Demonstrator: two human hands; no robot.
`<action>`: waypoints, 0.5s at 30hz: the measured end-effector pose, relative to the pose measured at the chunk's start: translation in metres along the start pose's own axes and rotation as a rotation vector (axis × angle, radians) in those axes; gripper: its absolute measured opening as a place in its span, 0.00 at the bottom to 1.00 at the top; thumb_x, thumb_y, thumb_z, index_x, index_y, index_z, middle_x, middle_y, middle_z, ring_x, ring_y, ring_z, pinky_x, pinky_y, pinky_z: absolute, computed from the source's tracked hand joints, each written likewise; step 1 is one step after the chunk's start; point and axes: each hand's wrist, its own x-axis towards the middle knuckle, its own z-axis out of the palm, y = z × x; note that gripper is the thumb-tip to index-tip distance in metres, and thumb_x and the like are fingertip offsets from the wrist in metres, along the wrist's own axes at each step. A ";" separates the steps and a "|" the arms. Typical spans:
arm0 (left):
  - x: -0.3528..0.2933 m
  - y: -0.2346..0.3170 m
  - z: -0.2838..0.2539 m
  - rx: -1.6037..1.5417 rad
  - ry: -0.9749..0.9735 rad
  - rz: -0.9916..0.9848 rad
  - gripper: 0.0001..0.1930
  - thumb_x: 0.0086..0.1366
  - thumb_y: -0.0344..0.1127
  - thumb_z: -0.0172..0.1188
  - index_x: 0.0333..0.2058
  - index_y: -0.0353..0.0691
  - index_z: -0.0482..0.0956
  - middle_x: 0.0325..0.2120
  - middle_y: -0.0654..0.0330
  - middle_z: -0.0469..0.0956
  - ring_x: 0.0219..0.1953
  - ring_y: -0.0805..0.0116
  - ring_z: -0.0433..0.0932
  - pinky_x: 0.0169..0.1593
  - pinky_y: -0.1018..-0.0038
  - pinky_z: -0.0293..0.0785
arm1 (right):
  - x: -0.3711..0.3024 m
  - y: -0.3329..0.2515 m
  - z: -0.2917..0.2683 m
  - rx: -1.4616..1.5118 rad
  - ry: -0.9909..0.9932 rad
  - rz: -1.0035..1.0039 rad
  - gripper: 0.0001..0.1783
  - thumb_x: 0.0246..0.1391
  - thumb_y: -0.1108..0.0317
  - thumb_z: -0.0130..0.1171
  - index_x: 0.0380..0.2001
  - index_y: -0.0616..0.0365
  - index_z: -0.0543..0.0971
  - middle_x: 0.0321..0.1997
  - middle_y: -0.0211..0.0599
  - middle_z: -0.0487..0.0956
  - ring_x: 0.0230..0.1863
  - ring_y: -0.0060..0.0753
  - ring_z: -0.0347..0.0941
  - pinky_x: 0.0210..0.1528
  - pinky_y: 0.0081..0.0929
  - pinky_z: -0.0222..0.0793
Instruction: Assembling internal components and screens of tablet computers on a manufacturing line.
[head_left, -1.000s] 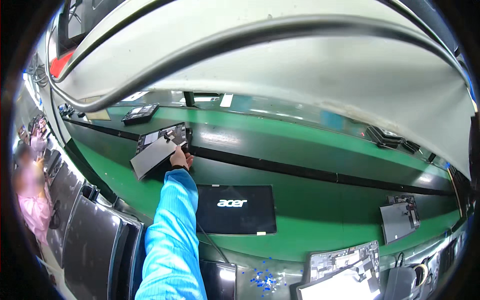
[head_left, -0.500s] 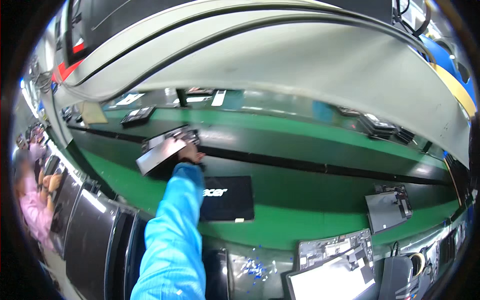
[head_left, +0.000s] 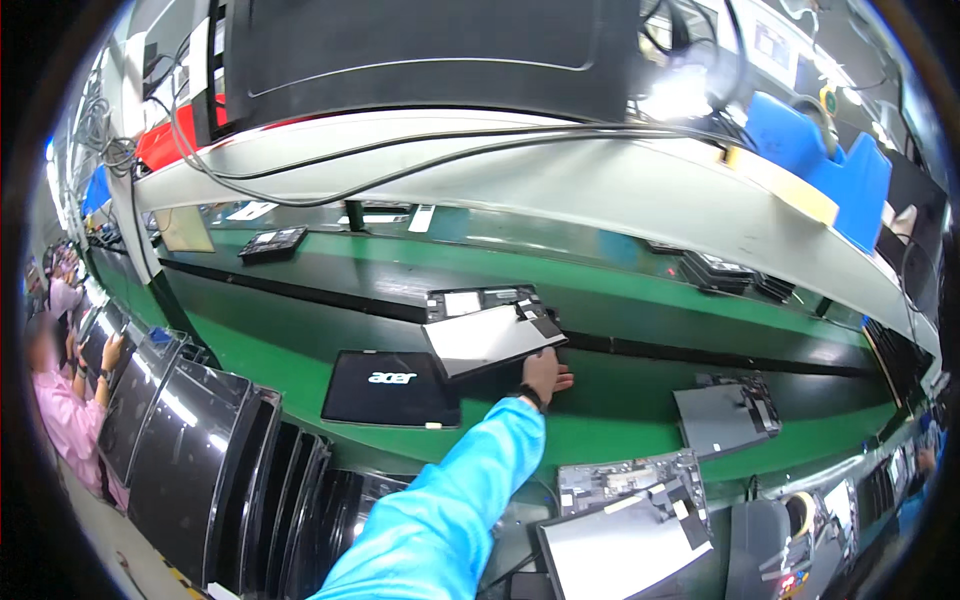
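Observation:
My left hand, in a light blue sleeve with a dark band at the wrist, grips the lower right corner of a partly dismantled laptop. A pale silver panel lies at a slant over its dark base, whose inner parts show behind. Some of the fingers are hidden under the panel's edge. Left of it, a black laptop lid lies flat on the green and black belt surface. My right hand is not in view.
Nearest me lies another opened laptop; a third lies further right. Black panels stand in a row at left. A pale shelf beam with cables crosses above. A person in pink works at far left.
My left hand has brought the dismantled laptop to the right, past the black lid, and turned it. The whole view has shifted as my head moved.

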 end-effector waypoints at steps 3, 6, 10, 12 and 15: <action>-0.008 -0.012 -0.020 -0.178 0.245 0.149 0.16 0.63 0.41 0.51 0.40 0.30 0.67 0.30 0.50 0.71 0.29 0.52 0.79 0.32 0.60 0.81 | -0.001 0.000 0.001 0.060 0.002 -0.043 0.27 0.60 0.59 0.48 0.57 0.68 0.65 0.62 0.50 0.65 0.63 0.48 0.59 0.65 0.44 0.53; -0.003 -0.004 -0.027 -0.225 0.250 0.199 0.18 0.63 0.43 0.54 0.45 0.36 0.66 0.33 0.52 0.68 0.36 0.49 0.78 0.37 0.57 0.81 | 0.005 0.000 0.008 0.067 0.026 -0.031 0.27 0.59 0.59 0.48 0.56 0.68 0.65 0.61 0.49 0.65 0.63 0.48 0.58 0.65 0.44 0.54; -0.023 0.038 -0.010 -0.449 0.267 -0.043 0.29 0.64 0.48 0.55 0.58 0.44 0.57 0.51 0.48 0.63 0.42 0.46 0.75 0.39 0.56 0.80 | 0.011 0.007 0.004 0.116 -0.014 -0.025 0.27 0.59 0.60 0.48 0.57 0.68 0.65 0.61 0.50 0.65 0.64 0.48 0.57 0.66 0.44 0.52; 0.018 0.032 -0.037 -0.555 0.079 -0.027 0.26 0.66 0.48 0.52 0.59 0.47 0.60 0.52 0.54 0.63 0.42 0.54 0.74 0.41 0.61 0.79 | 0.019 0.012 0.004 0.127 -0.010 0.010 0.28 0.59 0.59 0.48 0.58 0.68 0.64 0.63 0.52 0.63 0.66 0.49 0.56 0.67 0.45 0.51; 0.075 0.012 -0.080 -0.296 0.214 0.202 0.19 0.60 0.50 0.59 0.42 0.44 0.72 0.37 0.61 0.72 0.41 0.62 0.72 0.37 0.67 0.75 | 0.024 0.017 0.007 0.120 -0.038 0.034 0.30 0.59 0.59 0.48 0.59 0.68 0.63 0.66 0.52 0.60 0.67 0.49 0.54 0.67 0.46 0.49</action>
